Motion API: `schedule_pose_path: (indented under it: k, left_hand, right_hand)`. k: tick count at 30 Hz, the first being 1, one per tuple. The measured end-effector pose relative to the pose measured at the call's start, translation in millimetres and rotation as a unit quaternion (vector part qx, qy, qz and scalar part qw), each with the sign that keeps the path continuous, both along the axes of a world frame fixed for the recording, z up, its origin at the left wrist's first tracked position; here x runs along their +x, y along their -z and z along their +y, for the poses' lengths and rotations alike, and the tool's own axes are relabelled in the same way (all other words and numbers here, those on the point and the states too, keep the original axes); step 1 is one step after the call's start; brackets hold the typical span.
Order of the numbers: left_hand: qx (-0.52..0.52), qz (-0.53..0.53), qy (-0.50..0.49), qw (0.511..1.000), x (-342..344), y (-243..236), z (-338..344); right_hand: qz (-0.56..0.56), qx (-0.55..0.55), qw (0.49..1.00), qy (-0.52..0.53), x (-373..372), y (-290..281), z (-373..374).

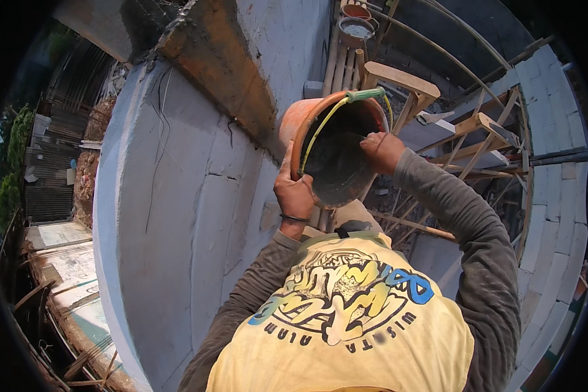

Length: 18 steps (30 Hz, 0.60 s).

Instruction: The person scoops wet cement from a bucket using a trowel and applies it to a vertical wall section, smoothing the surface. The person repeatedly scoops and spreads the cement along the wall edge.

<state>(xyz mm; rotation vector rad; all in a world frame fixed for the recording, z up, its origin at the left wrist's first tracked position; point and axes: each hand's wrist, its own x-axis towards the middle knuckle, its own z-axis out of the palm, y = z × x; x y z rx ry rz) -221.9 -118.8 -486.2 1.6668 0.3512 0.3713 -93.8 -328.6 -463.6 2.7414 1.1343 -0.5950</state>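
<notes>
An orange bucket (296, 119) is tilted in front of me, its mouth turned towards me. Its yellow bail with a green grip (366, 95) arches over the opening. Grey residue coats the dark inside. My left hand (294, 195) is closed on the bucket's left rim, thumb over the edge. At the right side of the mouth, my right hand (381, 151) is closed, with its fingers reaching inside. What it holds, if anything, is lost in the shadow there.
A grey block wall (196, 163) rises close on my left, crossed by a rusty brown board (222, 65). Bamboo poles (340, 68) run ahead, with another bucket (356, 29) on them. Wooden trestles (405, 81) stand at the right, before a white block wall (555, 196).
</notes>
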Motion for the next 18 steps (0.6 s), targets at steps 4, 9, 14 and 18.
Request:
schedule_pose_path:
  k: [4, 9, 14, 18]
  left_hand:
    - [-0.011, 0.057, 0.021, 0.998, -0.7, -4.7, -5.6]
    - [-0.018, 0.093, -0.016, 0.995, -17.7, 5.3, -14.3]
    - [-0.027, 0.098, -0.057, 0.993, -20.4, 16.7, -8.5]
    - [-0.133, 0.104, -0.077, 0.983, -15.8, 32.1, -1.0]
  right_hand:
    - [0.352, 0.073, 0.907, 0.221, 0.7, 8.3, -21.8]
    - [0.523, 0.263, 0.750, 0.309, -58.6, 70.2, -27.0]
    - [0.558, 0.376, 0.659, 0.337, -76.3, 66.6, -20.4]
    - [0.547, 0.382, 0.666, 0.335, -70.7, 24.3, -32.7]
